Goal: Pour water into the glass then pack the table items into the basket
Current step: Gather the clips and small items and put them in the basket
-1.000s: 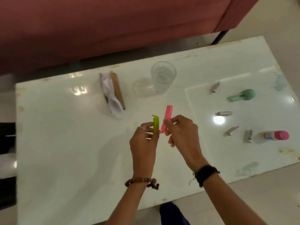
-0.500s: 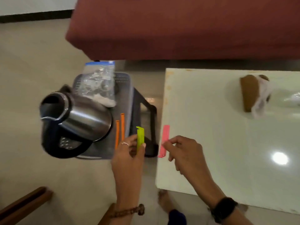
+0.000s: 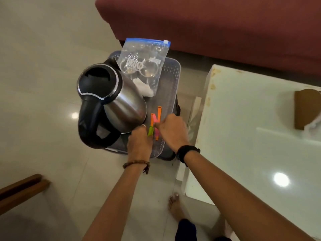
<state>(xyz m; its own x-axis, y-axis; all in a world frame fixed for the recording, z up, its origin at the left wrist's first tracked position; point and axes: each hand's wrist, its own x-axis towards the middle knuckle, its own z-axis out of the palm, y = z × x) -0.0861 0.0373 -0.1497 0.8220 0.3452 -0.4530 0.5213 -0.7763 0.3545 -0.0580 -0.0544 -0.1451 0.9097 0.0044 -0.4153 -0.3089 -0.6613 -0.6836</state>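
Note:
A grey plastic basket (image 3: 172,79) stands on the floor left of the white table (image 3: 243,119). Inside it are a steel kettle (image 3: 121,103) with a black handle, a clear zip bag (image 3: 144,66) and two orange clips (image 3: 157,115). My left hand (image 3: 139,140) holds a green clip (image 3: 150,130) low over the basket's near end. Beside it, my right hand (image 3: 171,131) holds a pink clip (image 3: 156,132), mostly hidden by its fingers. The two hands almost touch. The glass is out of view.
A dark red sofa (image 3: 208,23) runs along the back. A brown object with white wrapping (image 3: 305,110) lies at the table's right edge. A wooden piece (image 3: 19,190) sits on the floor at the lower left. My bare foot (image 3: 175,207) stands near the table's corner.
My view swung from the table to the basket on the floor. Both hands carried the green and pink clips left off the table and down into the basket beside the orange clips.

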